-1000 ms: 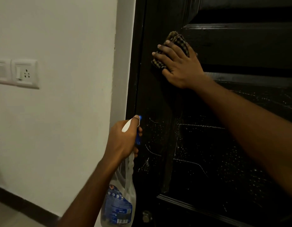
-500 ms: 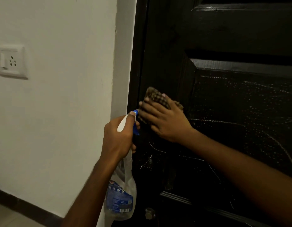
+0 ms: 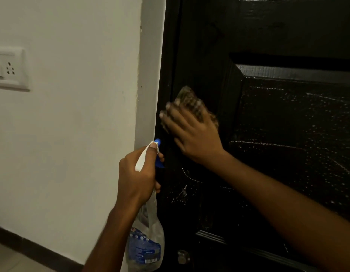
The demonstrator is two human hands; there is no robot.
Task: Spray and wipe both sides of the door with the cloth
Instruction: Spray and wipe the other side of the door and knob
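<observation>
Though blurred, cloth point(image 3: 187, 97) under right fingers point(image 3: 171, 119).

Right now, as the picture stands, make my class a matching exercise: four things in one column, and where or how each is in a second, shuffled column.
Column 1
1. cloth
2. spray bottle
3. wall socket
4. door

Column 2
A. fixed on the white wall, far left
B. dark, speckled with droplets
C. pressed under the right hand
D. gripped by the left hand

Pairs: 1-C, 2-D, 3-A, 4-B
</observation>
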